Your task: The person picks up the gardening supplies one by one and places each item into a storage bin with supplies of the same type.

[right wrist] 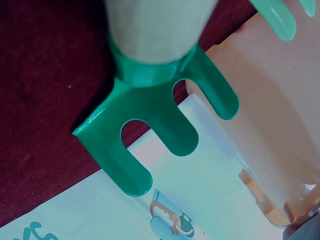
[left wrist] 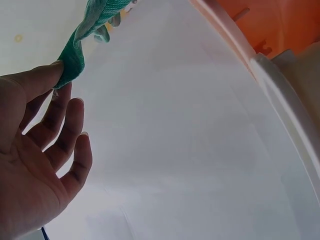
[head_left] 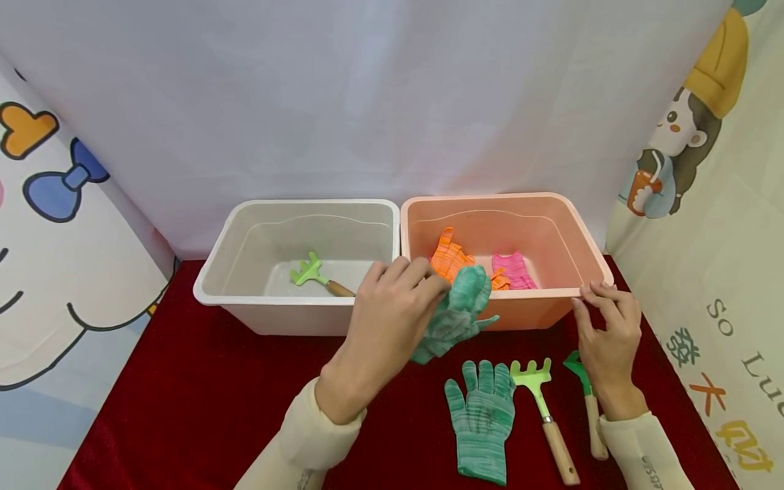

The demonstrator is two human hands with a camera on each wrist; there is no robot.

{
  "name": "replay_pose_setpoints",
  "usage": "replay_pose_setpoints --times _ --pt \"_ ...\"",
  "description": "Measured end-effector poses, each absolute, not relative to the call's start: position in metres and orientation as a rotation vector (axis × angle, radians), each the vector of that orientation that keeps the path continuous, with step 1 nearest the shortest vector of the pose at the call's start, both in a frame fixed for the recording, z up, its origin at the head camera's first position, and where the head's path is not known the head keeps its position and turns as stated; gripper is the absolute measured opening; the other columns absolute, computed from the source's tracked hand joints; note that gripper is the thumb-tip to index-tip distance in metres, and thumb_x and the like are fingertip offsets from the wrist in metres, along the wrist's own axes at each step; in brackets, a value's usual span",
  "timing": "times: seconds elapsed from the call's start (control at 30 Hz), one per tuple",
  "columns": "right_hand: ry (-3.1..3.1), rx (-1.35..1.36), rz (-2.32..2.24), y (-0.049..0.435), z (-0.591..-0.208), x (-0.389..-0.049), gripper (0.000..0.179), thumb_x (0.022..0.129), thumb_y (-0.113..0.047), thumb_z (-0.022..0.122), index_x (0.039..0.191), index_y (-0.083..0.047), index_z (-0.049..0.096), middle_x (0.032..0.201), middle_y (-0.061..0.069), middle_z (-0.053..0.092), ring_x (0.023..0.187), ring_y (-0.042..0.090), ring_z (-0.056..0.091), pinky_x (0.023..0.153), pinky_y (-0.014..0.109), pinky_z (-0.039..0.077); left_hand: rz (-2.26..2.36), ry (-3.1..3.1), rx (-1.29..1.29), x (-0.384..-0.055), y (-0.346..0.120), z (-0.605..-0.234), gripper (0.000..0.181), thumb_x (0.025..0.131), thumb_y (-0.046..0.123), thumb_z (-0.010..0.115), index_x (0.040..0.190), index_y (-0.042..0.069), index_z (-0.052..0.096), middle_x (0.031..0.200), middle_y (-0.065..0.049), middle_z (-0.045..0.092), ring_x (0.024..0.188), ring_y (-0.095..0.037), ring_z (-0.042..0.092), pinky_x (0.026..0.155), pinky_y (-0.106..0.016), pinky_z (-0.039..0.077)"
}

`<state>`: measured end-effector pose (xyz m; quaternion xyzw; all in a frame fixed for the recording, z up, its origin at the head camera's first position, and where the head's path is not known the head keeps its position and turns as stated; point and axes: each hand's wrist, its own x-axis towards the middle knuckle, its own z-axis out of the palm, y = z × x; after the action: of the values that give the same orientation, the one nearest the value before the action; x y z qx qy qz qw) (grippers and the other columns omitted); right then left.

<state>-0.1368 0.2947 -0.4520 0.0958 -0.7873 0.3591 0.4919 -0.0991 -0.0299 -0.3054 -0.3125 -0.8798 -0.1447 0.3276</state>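
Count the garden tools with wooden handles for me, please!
3: a light-green hand rake in the white bin, a second light-green rake on the red cloth, and a dark-green pronged tool beside it, near the right hand. Others could be hidden.

The green streaked knitted-cloth glove (head_left: 468, 292) in my left hand (head_left: 395, 309) looks matt and finely ribbed, while the flat green cloth glove (head_left: 484, 422) and the orange streaked cloth glove (head_left: 449, 255) look similarly matt. The rectangular white plastic tub (head_left: 294, 300) and rectangular peach plastic tub (head_left: 490, 197) are smooth with a soft sheen. My light green three-pronged fork (head_left: 547, 420) has a smooth wooden handle and a shiny, metal-looking collar. The dark green three-pronged rake (right wrist: 150, 102) is glossy, plastic or painted metal, I can't tell. Dark red velvety cloth (head_left: 184, 388) covers my counter.
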Motion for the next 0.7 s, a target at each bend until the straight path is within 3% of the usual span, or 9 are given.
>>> replay_pose_setpoints --times 0.23,0.47,0.7 --pt "-1.916 0.234 0.860 0.295 -0.451 -0.136 0.023 0.076 -0.004 0.075 0.097 0.003 0.071 0.103 0.019 0.061 0.103 0.036 0.051 0.097 0.036 0.037 -0.419 -2.270 -0.818 -0.101 -0.027 -0.300 0.008 0.089 0.017 0.063 0.083 0.018 0.067 0.080 0.007 0.054 0.072 -0.012 0.048 0.064 -0.026 0.035" --pt "-1.907 0.224 0.871 0.293 -0.450 -0.136 0.024 0.071 0.005 0.076 0.095 0.004 0.071 0.102 0.020 0.061 0.102 0.036 0.052 0.097 0.035 0.038 -0.424 -2.257 -0.810 -0.101 -0.027 -0.294 0.011 0.091 0.017 0.060 0.083 0.018 0.068 0.079 0.007 0.054 0.072 -0.011 0.047 0.064 -0.026 0.033" --pt "-1.906 0.232 0.875 0.295 -0.452 -0.137 0.024 0.072 0.003 0.076 0.095 0.003 0.071 0.102 0.019 0.062 0.102 0.035 0.052 0.097 0.035 0.038 -0.431 -2.244 -0.815 -0.104 -0.027 -0.288 0.011 0.092 0.019 0.060 0.085 0.018 0.068 0.080 0.007 0.054 0.073 -0.011 0.047 0.063 -0.026 0.032"
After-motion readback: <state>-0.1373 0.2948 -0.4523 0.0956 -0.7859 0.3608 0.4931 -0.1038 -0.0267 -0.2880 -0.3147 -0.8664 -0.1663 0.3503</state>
